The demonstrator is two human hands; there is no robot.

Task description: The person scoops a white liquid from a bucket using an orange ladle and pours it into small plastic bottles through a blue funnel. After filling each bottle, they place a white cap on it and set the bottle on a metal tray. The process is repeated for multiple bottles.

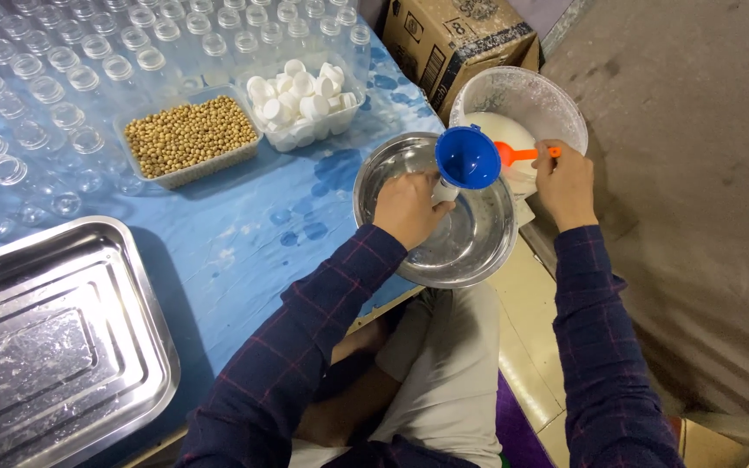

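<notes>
Your left hand is over the steel bowl with the blue funnel, your right hand has the orange scoop.

Left fingers are curled tight around a small bottle under the funnel's spout, holding it above the bowl at the table's near edge. Right hand is closed on the scoop's handle, its orange head lying over the white bucket of pale powder, just beside the funnel's rim. Further left on the blue tabletop: a clear tub of white caps, a tub of tan beans, rows of empty clear bottles behind them, and a steel tray nearest you. A cardboard box stands beyond the bucket.
</notes>
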